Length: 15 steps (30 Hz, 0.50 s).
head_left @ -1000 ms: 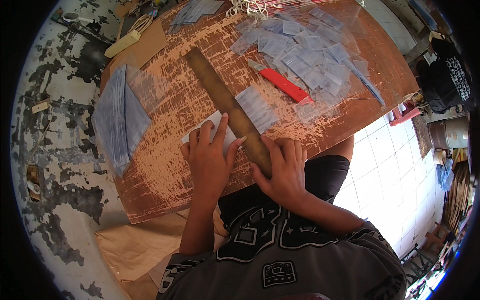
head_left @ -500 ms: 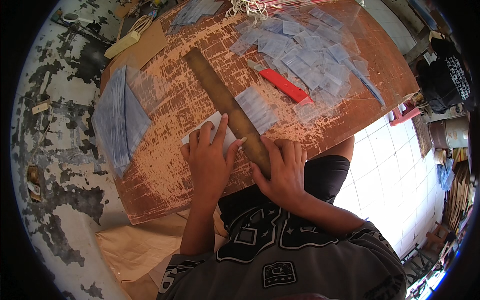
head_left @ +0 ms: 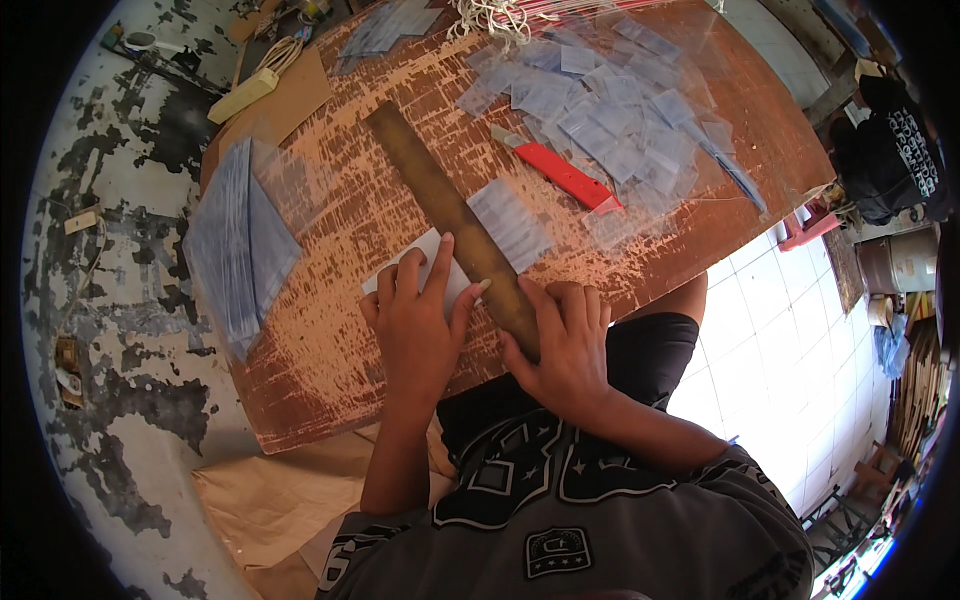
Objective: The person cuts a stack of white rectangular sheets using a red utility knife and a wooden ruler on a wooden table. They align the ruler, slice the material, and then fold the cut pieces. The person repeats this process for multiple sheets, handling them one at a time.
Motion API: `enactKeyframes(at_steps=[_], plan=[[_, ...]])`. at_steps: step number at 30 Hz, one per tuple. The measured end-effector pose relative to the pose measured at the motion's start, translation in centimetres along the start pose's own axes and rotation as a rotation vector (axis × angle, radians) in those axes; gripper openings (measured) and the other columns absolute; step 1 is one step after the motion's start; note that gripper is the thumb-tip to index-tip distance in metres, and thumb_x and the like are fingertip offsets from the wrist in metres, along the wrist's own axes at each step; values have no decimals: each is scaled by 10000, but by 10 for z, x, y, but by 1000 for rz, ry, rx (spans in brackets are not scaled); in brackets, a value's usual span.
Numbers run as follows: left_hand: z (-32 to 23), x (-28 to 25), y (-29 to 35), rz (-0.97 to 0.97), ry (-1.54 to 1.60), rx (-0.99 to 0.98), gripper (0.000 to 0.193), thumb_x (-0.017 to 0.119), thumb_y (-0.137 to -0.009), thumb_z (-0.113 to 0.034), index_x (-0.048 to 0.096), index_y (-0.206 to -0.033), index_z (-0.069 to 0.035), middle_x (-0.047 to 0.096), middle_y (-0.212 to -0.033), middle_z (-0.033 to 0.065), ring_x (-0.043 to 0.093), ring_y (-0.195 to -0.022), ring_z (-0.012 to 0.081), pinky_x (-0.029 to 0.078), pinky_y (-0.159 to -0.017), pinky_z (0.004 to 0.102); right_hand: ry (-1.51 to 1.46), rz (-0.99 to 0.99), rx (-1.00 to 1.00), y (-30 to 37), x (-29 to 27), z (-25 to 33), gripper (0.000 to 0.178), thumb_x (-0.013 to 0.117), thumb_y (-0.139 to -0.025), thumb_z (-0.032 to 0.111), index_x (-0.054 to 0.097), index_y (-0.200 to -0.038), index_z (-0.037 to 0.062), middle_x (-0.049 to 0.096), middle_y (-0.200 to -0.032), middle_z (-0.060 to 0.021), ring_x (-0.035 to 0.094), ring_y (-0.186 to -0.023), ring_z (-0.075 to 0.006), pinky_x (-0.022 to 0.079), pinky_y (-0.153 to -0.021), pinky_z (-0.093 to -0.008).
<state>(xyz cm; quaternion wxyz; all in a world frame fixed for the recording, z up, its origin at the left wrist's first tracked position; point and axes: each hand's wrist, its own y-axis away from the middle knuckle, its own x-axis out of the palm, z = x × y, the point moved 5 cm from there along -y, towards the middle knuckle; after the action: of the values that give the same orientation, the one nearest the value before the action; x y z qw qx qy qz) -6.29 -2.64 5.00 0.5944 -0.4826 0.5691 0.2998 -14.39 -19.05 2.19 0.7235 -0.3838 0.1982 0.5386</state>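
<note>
A long flat brown straightedge (head_left: 440, 190) lies slantwise on the table, its near end towards me. My left hand (head_left: 415, 300) lies open with spread fingers on a white sheet (head_left: 425, 245), its index finger and thumb at the straightedge's left edge. At the near end, my right hand (head_left: 565, 340) grips the straightedge between thumb and fingers. A piece of clear plastic film (head_left: 510, 225) shows along the bar's right side; whether it continues beneath cannot be seen. Farther right lies a red utility knife (head_left: 565, 175), blade pointing far left, apart from both hands.
Many cut clear plastic pieces (head_left: 620, 110) lie heaped at the far right of the worn wooden table (head_left: 350, 350). A stack of plastic sheets (head_left: 235, 250) lies left, near cardboard (head_left: 300, 95) and a power strip (head_left: 245, 95). White strings (head_left: 490, 18) sit at the far edge.
Both hands and the straightedge stay almost in place. The view has shifted very slightly.
</note>
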Motion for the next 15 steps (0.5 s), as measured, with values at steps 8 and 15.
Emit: enactKeyframes(at_steps=[8, 15], plan=[[-1, -1, 0, 3, 15, -8, 637, 748, -1019, -508, 661, -1571, -202, 629, -1355, 90, 564, -1281, 287, 374, -1030, 491, -23, -5, -6, -1, -1, 0, 681, 827, -881, 281, 636, -1471, -1, 581, -1206, -178, 557, -1096, -363, 408, -911, -494], [-1, -1, 0, 8, 18, -13, 629, 741, -1026, -507, 665, -1567, -196, 633, -1349, 89, 569, -1275, 286, 380, -1039, 489, -26, -9, -3, -1, -2, 0, 669, 821, -885, 287, 644, -1464, 3, 585, -1206, -170, 560, -1095, -356, 410, -909, -492]])
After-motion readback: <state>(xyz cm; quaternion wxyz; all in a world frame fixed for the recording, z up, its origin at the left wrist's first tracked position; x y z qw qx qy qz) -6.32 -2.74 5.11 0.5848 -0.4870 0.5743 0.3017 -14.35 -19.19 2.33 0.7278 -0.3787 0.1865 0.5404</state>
